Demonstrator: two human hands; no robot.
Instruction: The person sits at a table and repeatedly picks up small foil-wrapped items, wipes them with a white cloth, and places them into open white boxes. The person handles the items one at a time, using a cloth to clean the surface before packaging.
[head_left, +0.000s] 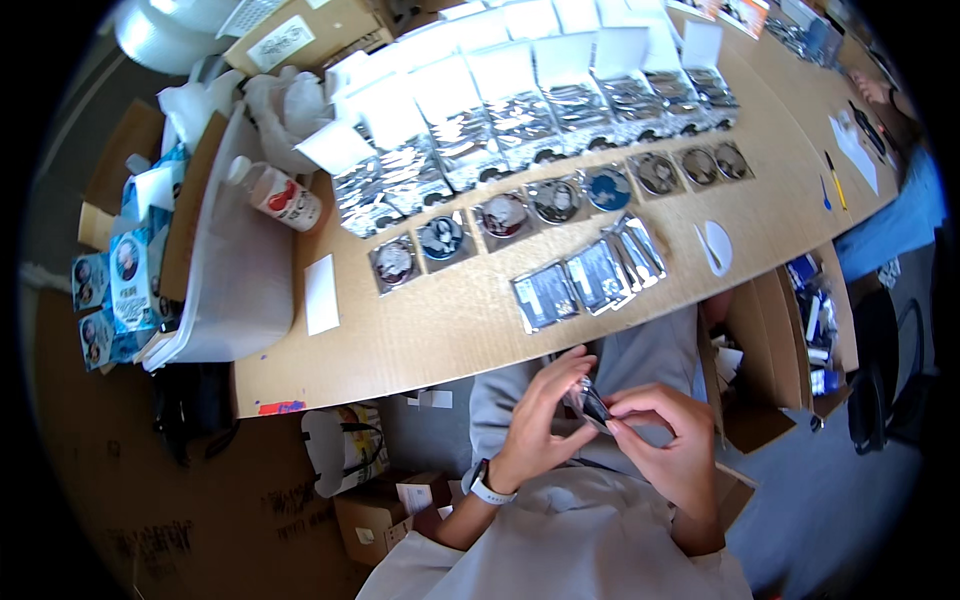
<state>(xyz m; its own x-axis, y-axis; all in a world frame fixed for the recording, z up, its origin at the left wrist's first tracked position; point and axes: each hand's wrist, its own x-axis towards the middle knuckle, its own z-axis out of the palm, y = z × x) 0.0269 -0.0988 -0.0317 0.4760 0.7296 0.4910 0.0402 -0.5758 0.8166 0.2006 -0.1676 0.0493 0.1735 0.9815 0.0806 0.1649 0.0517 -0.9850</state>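
Observation:
Over the lap, just below the table edge, my left hand (541, 420) and my right hand (666, 435) hold one small item in clear plastic film (590, 401) between them. The item looks dark, seen nearly edge-on, and the right thumb and forefinger pinch its right end. On the table above lie several flat sealed packets (545, 297), partly overlapping. Behind them runs a row of round picture badges in clear sleeves (555, 201). White boxes with raised lids (517, 120), filled with shiny foil-like packets, stand in rows farther back.
At the left are a translucent plastic bin (240, 300), a bottle with a red label (281, 196) and a white card (322, 294). A white oval piece (718, 247), a blue tool (825, 193) and a yellow pen (836, 180) lie right. Another person's hand (874, 88) rests at the upper right.

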